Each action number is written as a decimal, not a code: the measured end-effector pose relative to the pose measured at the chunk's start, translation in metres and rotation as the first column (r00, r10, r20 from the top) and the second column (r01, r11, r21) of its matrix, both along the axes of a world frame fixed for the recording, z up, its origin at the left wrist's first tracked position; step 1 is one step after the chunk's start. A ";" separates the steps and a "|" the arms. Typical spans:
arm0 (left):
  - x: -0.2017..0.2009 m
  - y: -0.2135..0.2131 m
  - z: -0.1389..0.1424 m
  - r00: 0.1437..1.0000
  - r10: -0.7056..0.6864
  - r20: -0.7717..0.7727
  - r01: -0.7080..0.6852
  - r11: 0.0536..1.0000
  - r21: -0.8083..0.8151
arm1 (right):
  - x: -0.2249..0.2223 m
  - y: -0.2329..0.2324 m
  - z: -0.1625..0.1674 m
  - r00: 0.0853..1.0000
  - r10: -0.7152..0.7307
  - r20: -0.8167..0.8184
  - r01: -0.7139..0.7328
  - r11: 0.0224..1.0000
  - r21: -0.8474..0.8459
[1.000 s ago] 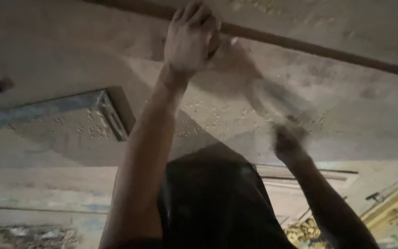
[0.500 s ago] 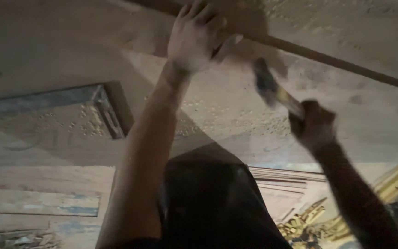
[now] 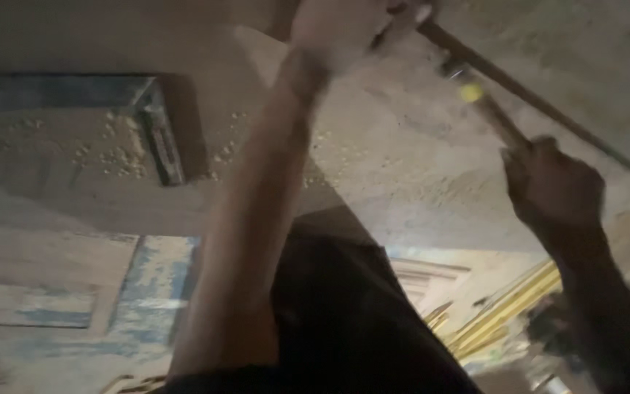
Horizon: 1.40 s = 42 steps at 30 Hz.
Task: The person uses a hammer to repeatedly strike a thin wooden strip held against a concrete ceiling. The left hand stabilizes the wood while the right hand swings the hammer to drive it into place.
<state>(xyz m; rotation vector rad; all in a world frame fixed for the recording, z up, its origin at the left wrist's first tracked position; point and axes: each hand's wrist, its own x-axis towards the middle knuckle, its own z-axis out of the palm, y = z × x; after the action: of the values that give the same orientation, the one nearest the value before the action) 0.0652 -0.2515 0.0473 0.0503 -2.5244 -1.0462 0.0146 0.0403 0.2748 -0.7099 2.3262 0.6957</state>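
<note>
My left hand (image 3: 337, 29) is at the top edge of the view, fingers curled down on a long thin wooden strip (image 3: 548, 109) that runs diagonally across a pale dusty board (image 3: 402, 168). The hand is blurred and partly cut off, so anything pinched in it is hidden. My right hand (image 3: 552, 186) is at the right, gripping the wooden handle of a hammer (image 3: 486, 109). The hammer's head points up and left, close to the strip and just right of my left hand.
A dark-framed panel (image 3: 158, 138) with small crumbs scattered on it lies at the left. My dark clothing (image 3: 351, 314) fills the lower middle. Yellow moulded lengths (image 3: 505, 310) lie at the lower right, and pale boards with blue patches (image 3: 154, 284) at the lower left.
My right hand has swung the hammer up from low right towards the strip beside my left hand. The view has shifted, so my left hand now sits at the top edge.
</note>
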 end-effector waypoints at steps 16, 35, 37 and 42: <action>-0.002 0.001 -0.005 0.990 0.136 -0.039 -0.136 0.991 0.004 | 0.005 0.047 -0.010 0.955 -0.255 0.154 0.287 0.652 -0.701; 0.006 -0.017 0.024 0.996 -0.029 0.089 0.019 0.994 0.111 | 0.033 0.091 -0.056 0.926 -0.285 0.245 0.299 0.163 -0.940; 0.007 -0.017 0.027 0.995 -0.011 0.102 0.003 0.997 0.082 | 0.033 0.087 -0.079 0.982 -0.177 0.062 0.176 0.751 -0.636; 0.006 -0.022 0.035 0.972 0.098 -0.213 -0.101 0.995 -0.002 | 0.045 0.105 -0.100 0.984 -0.172 0.051 0.159 0.700 -0.697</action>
<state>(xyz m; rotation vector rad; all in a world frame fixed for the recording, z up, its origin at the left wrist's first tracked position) 0.0713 -0.2730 0.0826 0.0575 -2.3108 -0.9427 0.0597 0.1452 0.1753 -0.7835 2.6214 -0.3185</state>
